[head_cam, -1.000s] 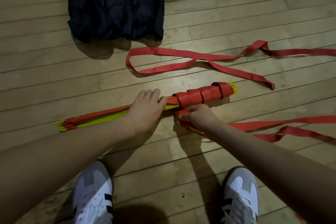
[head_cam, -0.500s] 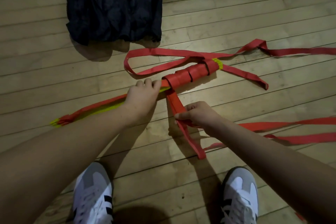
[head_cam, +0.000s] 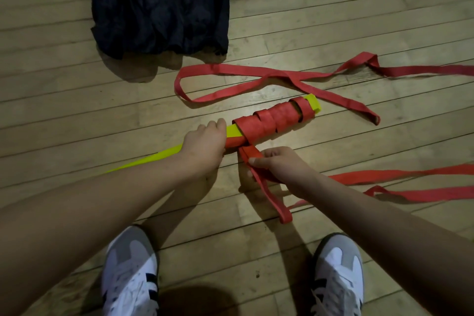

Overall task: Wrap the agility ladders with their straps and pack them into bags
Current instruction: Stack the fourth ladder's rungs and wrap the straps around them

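Head view: at upper left of the frame, a dark bag point(head_cam: 159, 5) lies flat on the wooden floor point(head_cam: 51, 100). Left of centre, the left hand point(head_cam: 204, 145) curls its fingers round the yellow ladder bundle point(head_cam: 154, 159), which runs diagonally up to the right. At centre, the red strap point(head_cam: 272, 120) coils around the bundle's right portion. Just below it, the right hand point(head_cam: 279, 164) pinches the strap's free length. At right, loose strap loops trail across the floor. Two white shoes point(head_cam: 130, 274) occupy the lower edge.
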A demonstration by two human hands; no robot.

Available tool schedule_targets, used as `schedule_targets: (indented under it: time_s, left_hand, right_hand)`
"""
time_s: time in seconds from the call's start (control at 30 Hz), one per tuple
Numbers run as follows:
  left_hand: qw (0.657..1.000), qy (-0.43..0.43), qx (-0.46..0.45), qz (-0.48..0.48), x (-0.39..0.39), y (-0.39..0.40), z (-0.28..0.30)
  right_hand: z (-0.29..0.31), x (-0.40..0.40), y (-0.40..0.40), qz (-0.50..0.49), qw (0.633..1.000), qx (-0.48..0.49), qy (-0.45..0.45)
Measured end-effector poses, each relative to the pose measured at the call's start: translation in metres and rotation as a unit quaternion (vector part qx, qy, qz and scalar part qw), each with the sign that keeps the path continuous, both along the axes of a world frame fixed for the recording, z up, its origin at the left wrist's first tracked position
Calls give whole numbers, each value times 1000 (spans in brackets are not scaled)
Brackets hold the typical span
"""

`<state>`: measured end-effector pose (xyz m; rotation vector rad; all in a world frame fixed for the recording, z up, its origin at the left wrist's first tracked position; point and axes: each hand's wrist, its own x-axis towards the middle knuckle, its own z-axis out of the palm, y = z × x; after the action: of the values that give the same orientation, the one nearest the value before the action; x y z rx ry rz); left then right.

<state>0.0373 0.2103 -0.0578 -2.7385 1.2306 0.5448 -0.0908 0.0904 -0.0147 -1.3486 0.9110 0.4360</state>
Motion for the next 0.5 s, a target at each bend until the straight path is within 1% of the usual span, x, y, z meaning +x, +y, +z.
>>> schedule_targets:
  time_s: [0.07, 0.3, 0.4, 0.5]
  left_hand:
    - [1000, 8, 7, -3, 3, -1, 2]
    - [999, -16, 30, 3, 10, -9, 7]
    - [999, -37, 39, 4, 13, -17, 10]
    - [994, -89, 54, -16, 13, -25, 16]
  right_hand:
    - [-1, 0, 0, 1, 1000, -15, -5]
    - [3, 8, 1, -6, 998, -59, -17]
    - [6, 14, 1, -25, 998, -59, -20]
    - [7, 20, 0, -41, 998, -50, -20]
